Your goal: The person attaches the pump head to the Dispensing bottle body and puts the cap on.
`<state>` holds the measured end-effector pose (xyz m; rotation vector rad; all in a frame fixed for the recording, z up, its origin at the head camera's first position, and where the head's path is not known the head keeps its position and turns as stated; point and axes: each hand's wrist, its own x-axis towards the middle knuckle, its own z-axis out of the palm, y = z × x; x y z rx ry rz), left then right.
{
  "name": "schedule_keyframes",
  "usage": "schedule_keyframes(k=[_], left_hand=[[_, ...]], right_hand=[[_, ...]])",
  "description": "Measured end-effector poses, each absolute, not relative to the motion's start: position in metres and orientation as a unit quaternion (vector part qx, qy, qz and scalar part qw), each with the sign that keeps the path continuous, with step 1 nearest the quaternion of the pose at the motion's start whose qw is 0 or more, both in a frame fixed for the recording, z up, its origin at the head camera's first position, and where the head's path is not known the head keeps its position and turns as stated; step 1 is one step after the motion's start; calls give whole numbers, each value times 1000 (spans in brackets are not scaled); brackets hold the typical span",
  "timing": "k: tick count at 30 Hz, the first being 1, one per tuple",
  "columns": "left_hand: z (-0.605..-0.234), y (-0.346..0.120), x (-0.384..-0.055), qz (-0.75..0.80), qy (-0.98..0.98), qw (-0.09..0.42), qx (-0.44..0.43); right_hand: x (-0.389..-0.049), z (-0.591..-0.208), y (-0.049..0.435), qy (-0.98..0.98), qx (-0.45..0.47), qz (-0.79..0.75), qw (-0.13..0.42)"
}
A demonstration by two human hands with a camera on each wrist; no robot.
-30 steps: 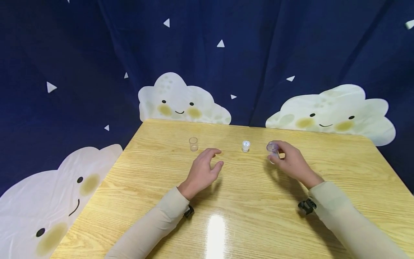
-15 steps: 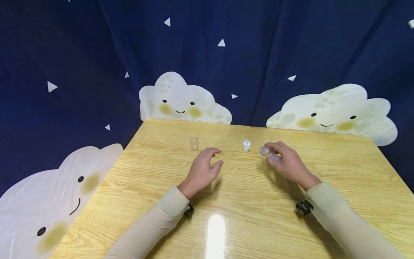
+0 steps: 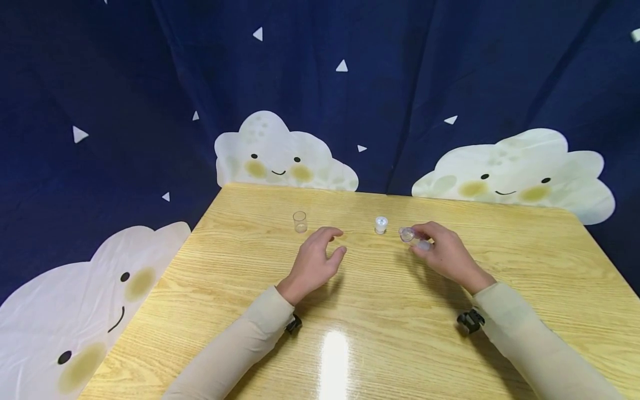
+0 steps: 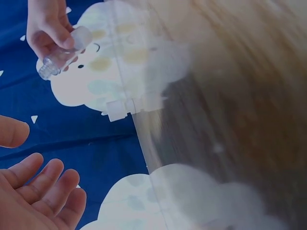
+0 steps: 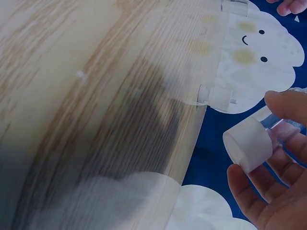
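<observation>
My right hand grips a small clear bottle with a white bottom section, held tilted above the table. In the right wrist view, the bottle's white end faces the camera between thumb and fingers. Its clear ridged neck points down and left in the left wrist view. A small white fitting with a thin stem stands on the table, left of that hand. My left hand hovers with relaxed, parted fingers and holds nothing. Just beyond it stands a clear cup-like cylinder.
The light wooden table reaches back to a dark blue curtain printed with white clouds and triangles. Both sleeves end at the wrists, where dark camera mounts hang underneath. A bright reflection shows near the front.
The right hand has tipped the bottle from nearly upright to a slant, its clear end swinging left toward the white fitting. My left hand stays in about the same spot.
</observation>
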<state>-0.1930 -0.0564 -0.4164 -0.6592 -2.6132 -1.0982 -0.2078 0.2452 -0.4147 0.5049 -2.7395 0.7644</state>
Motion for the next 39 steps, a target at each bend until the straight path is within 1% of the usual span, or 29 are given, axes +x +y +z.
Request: schedule_keyframes(k=[4, 9, 16, 20, 27, 32, 39], left_hand=[[-416, -57, -195, -375, -892, 114, -224], [-413, -57, -203, -377, -895, 96, -217], [-394, -57, -222, -400, -891, 82, -201], [-391, -49, -237, -409, -890, 54, -195], [-400, -33, -261, -403, -899, 4, -172], [-409, -19, -277, -402, -898, -33, -178], [-425, -2, -292, -402, -897, -61, -173]], right_hand=[[-209, -414, 244, -941, 171, 266, 118], [-209, -412, 242, -940, 174, 270, 115], [-209, -411, 245, -938, 179, 268, 131], [-206, -413, 252, -939, 181, 257, 136], [-204, -414, 258, -943, 184, 248, 127], [-205, -415, 256, -943, 185, 245, 129], [-208, -418, 252, -939, 197, 250, 135]])
